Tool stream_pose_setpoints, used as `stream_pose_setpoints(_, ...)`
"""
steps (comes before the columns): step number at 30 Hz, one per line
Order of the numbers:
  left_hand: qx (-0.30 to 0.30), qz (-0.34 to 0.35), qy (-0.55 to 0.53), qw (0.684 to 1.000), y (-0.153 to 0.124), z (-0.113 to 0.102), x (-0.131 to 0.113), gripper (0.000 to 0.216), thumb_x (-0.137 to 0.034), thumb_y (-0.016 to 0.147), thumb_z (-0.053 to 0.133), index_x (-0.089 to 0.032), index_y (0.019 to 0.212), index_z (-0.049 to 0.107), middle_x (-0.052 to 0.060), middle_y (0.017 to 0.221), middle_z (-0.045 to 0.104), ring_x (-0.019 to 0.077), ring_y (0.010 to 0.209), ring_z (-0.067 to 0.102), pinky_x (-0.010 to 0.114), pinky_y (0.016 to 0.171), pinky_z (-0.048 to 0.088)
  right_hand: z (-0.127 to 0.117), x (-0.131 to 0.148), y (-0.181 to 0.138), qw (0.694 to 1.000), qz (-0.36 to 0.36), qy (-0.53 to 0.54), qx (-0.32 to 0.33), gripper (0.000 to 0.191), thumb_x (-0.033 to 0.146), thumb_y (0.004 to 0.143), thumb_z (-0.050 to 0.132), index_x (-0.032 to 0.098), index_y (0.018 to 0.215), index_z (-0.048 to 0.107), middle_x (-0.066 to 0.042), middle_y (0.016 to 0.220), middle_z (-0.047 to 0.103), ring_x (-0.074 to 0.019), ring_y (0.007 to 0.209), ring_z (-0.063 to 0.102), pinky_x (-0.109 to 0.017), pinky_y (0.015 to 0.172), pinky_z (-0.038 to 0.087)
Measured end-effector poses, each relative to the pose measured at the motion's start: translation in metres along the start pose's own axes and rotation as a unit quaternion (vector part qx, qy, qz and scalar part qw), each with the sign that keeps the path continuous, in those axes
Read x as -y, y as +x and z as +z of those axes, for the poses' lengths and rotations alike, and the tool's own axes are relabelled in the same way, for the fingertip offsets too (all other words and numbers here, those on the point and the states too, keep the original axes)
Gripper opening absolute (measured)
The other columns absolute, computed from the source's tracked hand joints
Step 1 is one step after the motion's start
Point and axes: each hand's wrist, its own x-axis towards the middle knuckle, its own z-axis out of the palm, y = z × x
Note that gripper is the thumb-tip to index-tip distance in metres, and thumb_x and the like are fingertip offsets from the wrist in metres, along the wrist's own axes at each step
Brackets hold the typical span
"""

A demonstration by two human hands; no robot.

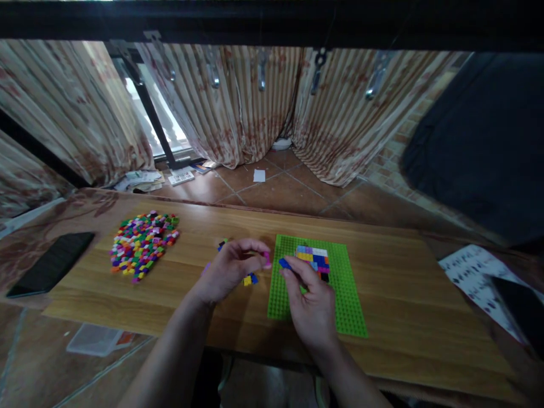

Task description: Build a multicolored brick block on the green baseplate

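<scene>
A green studded baseplate [340, 306] lies on the wooden board, with a small block of joined coloured bricks [313, 259] near its far edge. My right hand [312, 303] hovers over the plate's left part, fingers pinched on a blue brick [284, 263]. My left hand [232, 269] is just left of the plate, fingers curled, pinching a pink brick [267, 258]. A few loose bricks [250, 279] lie under and beside that hand. A heap of mixed coloured bricks [142, 243] sits at the board's left.
The wooden board [425, 317] rests on a patterned table. A dark phone [51, 263] lies at far left, a printed sheet [480, 283] at far right. Curtains, a tiled floor and scattered papers lie beyond. A plastic box [96, 340] sits below the table's edge.
</scene>
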Motion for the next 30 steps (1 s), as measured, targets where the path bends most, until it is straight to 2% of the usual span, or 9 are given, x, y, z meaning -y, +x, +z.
stream_pose_setpoints(5,0.026,0.027,-0.035,0.999,0.005,0.021,0.014,0.021,-0.025,0.067,0.079,-0.014,0.080,0.068,0.001,0.077,0.068,0.0116,0.074,0.061,0.022,0.071,0.047,-0.007,0.001,0.004,1.000,-0.015,-0.006,-0.019,0.020,0.028,0.090,0.060,0.023,0.106,0.070,-0.003,0.103,0.076,-0.0173,0.092,0.072,-0.030,0.082,0.058)
stream_pose_setpoints(10,0.032,0.037,-0.057,0.997,0.005,0.027,0.021,0.021,-0.024,0.069,0.078,-0.014,0.083,0.066,0.002,0.079,0.069,0.0116,0.075,0.061,0.023,0.075,0.047,-0.015,0.005,0.007,0.997,-0.063,-0.041,-0.010,0.018,0.025,0.091,0.059,0.024,0.103,0.072,-0.002,0.099,0.076,-0.0163,0.089,0.073,-0.028,0.081,0.058)
stream_pose_setpoints(13,0.046,0.039,-0.057,0.997,0.004,0.029,0.020,0.020,-0.024,0.071,0.077,-0.013,0.084,0.066,0.003,0.080,0.069,0.0119,0.076,0.062,0.024,0.075,0.047,-0.018,0.006,0.007,0.992,-0.098,-0.078,-0.006,0.021,0.022,0.093,0.056,0.023,0.107,0.071,-0.003,0.102,0.076,-0.0164,0.092,0.072,-0.029,0.084,0.058)
stream_pose_setpoints(18,0.035,0.060,-0.062,0.996,0.003,0.037,0.020,0.017,-0.021,0.074,0.074,-0.013,0.086,0.064,0.003,0.083,0.070,0.0126,0.080,0.063,0.025,0.079,0.049,-0.018,0.002,0.006,0.981,-0.148,-0.122,0.004,0.025,0.019,0.095,0.051,0.020,0.112,0.069,-0.005,0.106,0.075,-0.0165,0.099,0.070,-0.031,0.090,0.056)
stream_pose_setpoints(24,0.002,0.058,-0.044,0.997,0.001,0.045,0.024,0.029,-0.019,0.075,0.070,-0.015,0.102,0.063,0.006,0.095,0.072,0.0164,0.090,0.066,0.030,0.087,0.051,-0.022,0.001,0.008,0.981,-0.149,-0.124,0.023,0.027,0.019,0.096,0.048,0.023,0.115,0.068,-0.006,0.108,0.074,-0.0178,0.101,0.069,-0.036,0.092,0.056)
stream_pose_setpoints(30,-0.003,0.051,-0.032,0.998,-0.001,0.045,0.022,0.029,-0.019,0.074,0.070,-0.015,0.102,0.065,0.007,0.100,0.072,0.0173,0.093,0.067,0.031,0.089,0.050,-0.023,0.004,0.007,0.981,-0.145,-0.122,0.044,0.029,0.019,0.096,0.046,0.024,0.117,0.066,-0.006,0.114,0.070,-0.0195,0.110,0.064,-0.041,0.098,0.051)
